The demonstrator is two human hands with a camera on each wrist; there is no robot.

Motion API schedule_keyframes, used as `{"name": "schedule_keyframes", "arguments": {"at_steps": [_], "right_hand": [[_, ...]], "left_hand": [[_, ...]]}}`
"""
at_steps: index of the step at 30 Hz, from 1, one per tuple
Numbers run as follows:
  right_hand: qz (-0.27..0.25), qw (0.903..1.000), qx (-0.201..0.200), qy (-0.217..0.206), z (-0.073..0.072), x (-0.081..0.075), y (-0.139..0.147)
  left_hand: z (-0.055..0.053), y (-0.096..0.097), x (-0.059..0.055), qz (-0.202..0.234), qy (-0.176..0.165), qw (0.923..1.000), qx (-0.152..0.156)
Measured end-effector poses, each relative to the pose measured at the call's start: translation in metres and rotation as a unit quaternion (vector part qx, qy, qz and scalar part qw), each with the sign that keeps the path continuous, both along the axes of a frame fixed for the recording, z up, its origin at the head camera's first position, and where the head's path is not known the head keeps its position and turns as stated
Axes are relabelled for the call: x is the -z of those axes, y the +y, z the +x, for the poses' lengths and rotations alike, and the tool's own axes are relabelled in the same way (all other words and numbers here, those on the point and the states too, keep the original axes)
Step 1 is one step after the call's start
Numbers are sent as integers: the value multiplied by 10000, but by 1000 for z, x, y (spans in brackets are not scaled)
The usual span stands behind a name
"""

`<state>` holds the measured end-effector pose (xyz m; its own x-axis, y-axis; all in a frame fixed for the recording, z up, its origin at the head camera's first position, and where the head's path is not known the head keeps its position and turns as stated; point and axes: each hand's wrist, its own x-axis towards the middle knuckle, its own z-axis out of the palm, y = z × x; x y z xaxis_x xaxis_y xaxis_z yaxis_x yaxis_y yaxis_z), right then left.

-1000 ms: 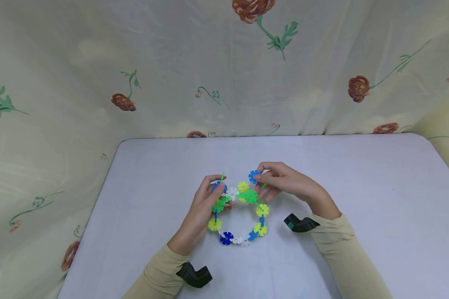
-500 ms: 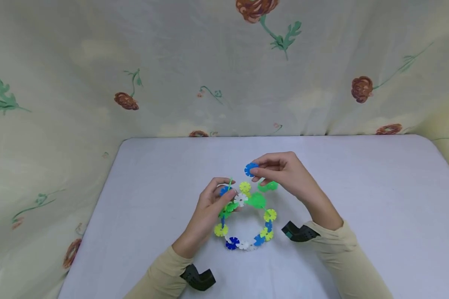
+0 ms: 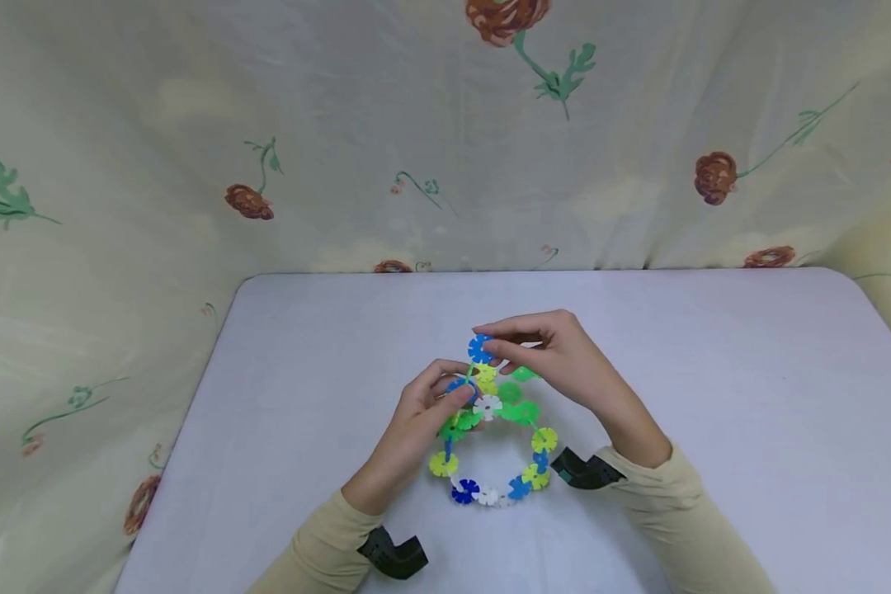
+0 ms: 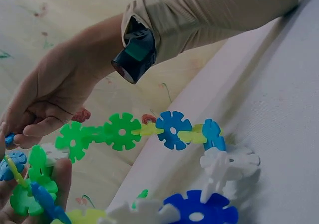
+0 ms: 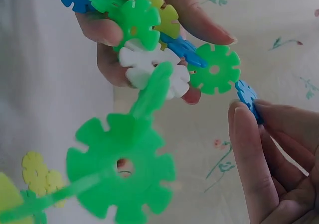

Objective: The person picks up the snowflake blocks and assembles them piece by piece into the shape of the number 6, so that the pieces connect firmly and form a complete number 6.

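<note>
Notched plastic snowflake discs in green, yellow, blue and white are joined edge to edge into a ring [image 3: 545,440]. My left hand [image 3: 413,425] grips the ring at its upper left, its thumb on a blue disc [image 3: 459,389]. A green disc [image 5: 215,68] projects from that held section, seen edge-on in the head view. My right hand [image 3: 557,355] pinches a light blue disc [image 5: 248,100] between thumb and fingers. Its edge meets or nearly meets the green disc's rim; whether the notches interlock I cannot tell. A white disc [image 5: 149,68] lies beside the left fingers.
Yellow discs [image 5: 40,174] lie on the white table behind the ring. A green piece [image 3: 524,374] is there too, partly behind the right hand. Each wrist carries a dark camera [image 3: 393,553]. A flowered curtain [image 3: 341,148] hangs past the table's far edge.
The right hand rose and moved left, bringing the light blue disc from apart to the green disc's edge. The left hand and ring shifted slightly right and down in the head view.
</note>
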<state>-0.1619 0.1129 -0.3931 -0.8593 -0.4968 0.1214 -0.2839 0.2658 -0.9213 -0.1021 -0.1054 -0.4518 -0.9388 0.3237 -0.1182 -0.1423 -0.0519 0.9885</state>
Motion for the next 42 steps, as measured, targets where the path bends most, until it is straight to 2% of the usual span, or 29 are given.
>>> {"name": "schedule_keyframes", "arguments": {"at_steps": [7,18,25,32,37,42], "right_hand": [[-56,10000,-50,-62,2,1,-4],[-23,9996,10,-272,1,-3,-7],[2,9993,-61,-379,-1,3,-7],[25,9990,-164,-421,0,7,-11],[41,9987,-229,-460,0,5,-12],[96,9987,-295,-408,-2,7,-9]], "left_hand": [[0,1,1,-415,79,9987,-281],[1,0,1,-242,79,9987,-447],[0,0,0,-142,122,9985,-507],[0,0,1,-209,348,9967,-701],[0,-1,1,-208,430,9964,-694],[0,-1,-2,-232,248,9976,-609]]}}
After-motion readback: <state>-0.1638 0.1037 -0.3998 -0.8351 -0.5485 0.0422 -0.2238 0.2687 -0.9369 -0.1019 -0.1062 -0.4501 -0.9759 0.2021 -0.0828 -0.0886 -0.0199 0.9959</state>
